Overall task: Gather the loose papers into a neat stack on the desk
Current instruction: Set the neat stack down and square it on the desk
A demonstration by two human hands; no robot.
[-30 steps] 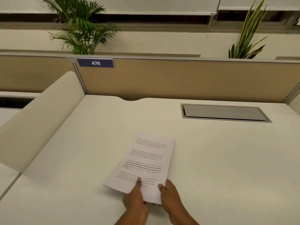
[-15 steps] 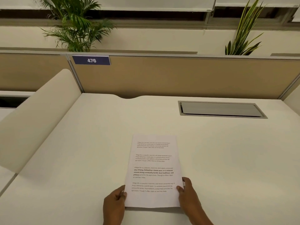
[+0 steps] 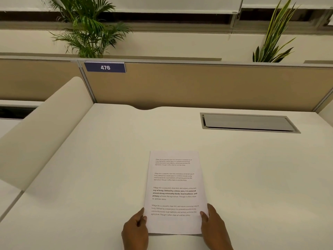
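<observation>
White printed papers (image 3: 175, 192) lie squared at the desk's (image 3: 90, 177) six o'clock; left hand (image 3: 136, 230) and right hand (image 3: 214, 227) clamp their near edges at seven and five o'clock.

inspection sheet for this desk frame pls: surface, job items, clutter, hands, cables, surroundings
Surface: white desk, bare apart from the papers; closed grey hatch set in at far right.
Job's things: papers lie flat near the front edge, printed side up, edges look aligned.
Clutter: nothing seen.
Hands: left hand and right hand touch the stack's lower side edges; grip state unclear.
Cables: nothing seen.
Surroundings: tan partition with sign 476; two plants behind.
</observation>
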